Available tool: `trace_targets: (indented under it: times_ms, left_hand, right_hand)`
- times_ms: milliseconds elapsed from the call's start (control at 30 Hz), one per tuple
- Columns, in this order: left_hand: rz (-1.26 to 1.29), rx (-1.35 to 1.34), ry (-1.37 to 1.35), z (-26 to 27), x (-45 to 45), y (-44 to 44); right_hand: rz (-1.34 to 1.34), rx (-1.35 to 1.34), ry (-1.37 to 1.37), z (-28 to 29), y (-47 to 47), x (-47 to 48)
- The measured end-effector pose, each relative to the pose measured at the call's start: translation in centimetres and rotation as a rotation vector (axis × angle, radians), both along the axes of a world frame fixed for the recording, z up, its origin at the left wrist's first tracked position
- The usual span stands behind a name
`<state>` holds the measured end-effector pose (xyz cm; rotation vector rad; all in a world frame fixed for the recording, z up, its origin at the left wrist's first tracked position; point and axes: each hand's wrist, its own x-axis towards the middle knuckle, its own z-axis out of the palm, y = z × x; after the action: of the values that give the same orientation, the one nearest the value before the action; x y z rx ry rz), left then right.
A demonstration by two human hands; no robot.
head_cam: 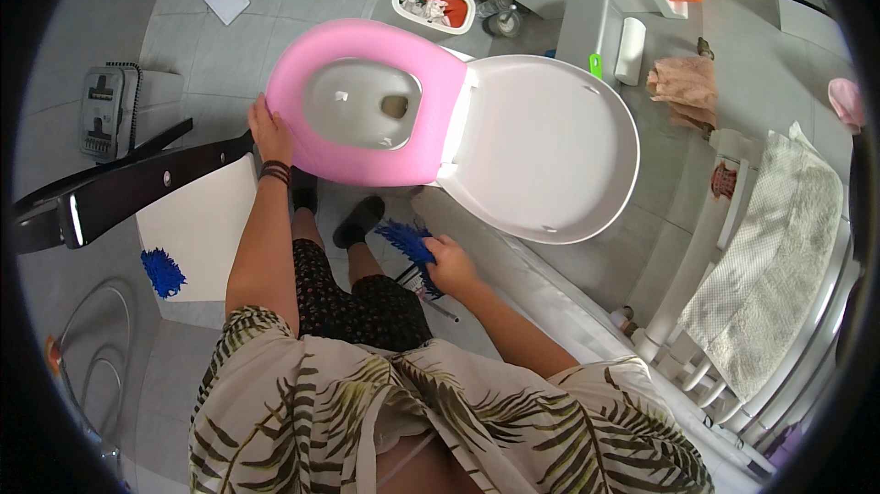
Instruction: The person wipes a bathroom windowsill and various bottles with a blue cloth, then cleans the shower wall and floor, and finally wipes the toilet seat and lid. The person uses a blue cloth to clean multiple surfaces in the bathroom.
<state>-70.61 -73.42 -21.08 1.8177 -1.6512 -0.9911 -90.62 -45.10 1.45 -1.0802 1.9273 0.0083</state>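
A toilet with its white lid (550, 150) raised has a pink seat cover (375, 33) around the open bowl (330, 109). My left hand (271, 133) rests on the front edge of the pink cover, fingers a little apart. In my right hand (450, 264) is a blue shaggy cleaning cloth or mop head (405, 236), held low beside the toilet. Part of it is hidden behind the fingers. A separate blue shaggy piece (163, 273) lies at the left on a pale board or mat (206, 219).
A waste bin (434, 28) stands behind the toilet, near a toilet brush holder (505, 21). A black-railed object (165, 178) is left of my left hand. The bathtub edge (543, 288) runs along the right, with a towel (770, 267) over a radiator.
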Motion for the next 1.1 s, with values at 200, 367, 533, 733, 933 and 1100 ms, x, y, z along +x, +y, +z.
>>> trace_targets:
  times_ms: [200,367,533,733,933,1100]
  left_hand:
    - [0.112,0.204,-0.145,-3.0,0.0,-2.9]
    - [-0.177,0.075,-0.385,-2.6,-1.0,-3.8]
    - [-0.407,-0.062,-0.489,-3.2,-3.4,-4.7]
    - [-0.42,-0.11,-0.494,-4.2,-5.4,-5.9]
    - [-0.411,-0.113,-0.604,-2.4,-6.9,-5.7]
    - [-0.387,-0.146,-0.698,-2.7,-7.4,-4.9]
  right_hand:
    - [-0.045,-0.001,0.014,-1.9,-0.1,-1.0]
    - [-0.145,-0.059,-0.054,-5.3,1.2,-0.8]
    - [-0.481,-0.241,-0.14,-6.3,0.0,-0.2]
    - [-0.617,-0.288,-0.26,-8.9,0.2,-1.5]
    - [-0.751,-0.271,-0.297,-12.0,1.3,-1.0]
    - [-0.833,-0.285,-0.318,-13.8,2.1,0.2]
